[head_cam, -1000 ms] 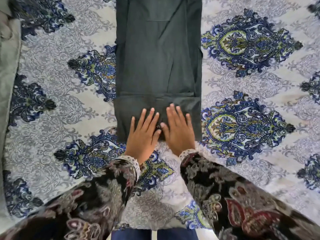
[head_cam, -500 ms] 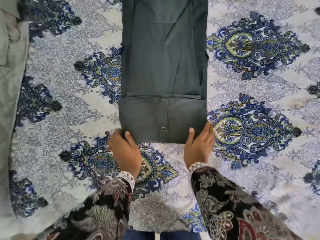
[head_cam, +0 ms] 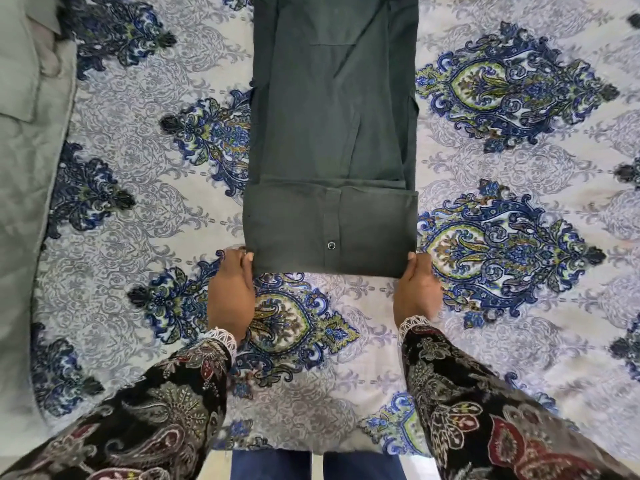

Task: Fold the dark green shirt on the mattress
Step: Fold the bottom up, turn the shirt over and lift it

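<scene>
Since a second ago, gone from flat and side by side on the folded band to one at each lower corner of it.

Filling the frame, a patterned sheet (head_cam: 519, 341) over the mattress, a grey cloth (head_cam: 20, 202) bunched down the left edge. Centre top, running off the upper edge, the shirt (head_cam: 332, 116): already narrowed into a long strip, sides turned in, with the near end turned up once into a band across the middle of the frame, a button (head_cam: 331, 245) showing on it. Probably about half done; left to do, by the look of it, one or two more turns up the strip toward the top of the frame.

Just below centre, the left hand (head_cam: 230, 294) at the band's lower left corner, thumb on top, fingers curled out of sight beneath, apparently pinching the fold. Mirrored at the lower right corner, the right hand (head_cam: 417, 294), thumb on the cloth, likewise nipping the edge. Wrists low, patterned sleeves entering from the bottom corners.
</scene>
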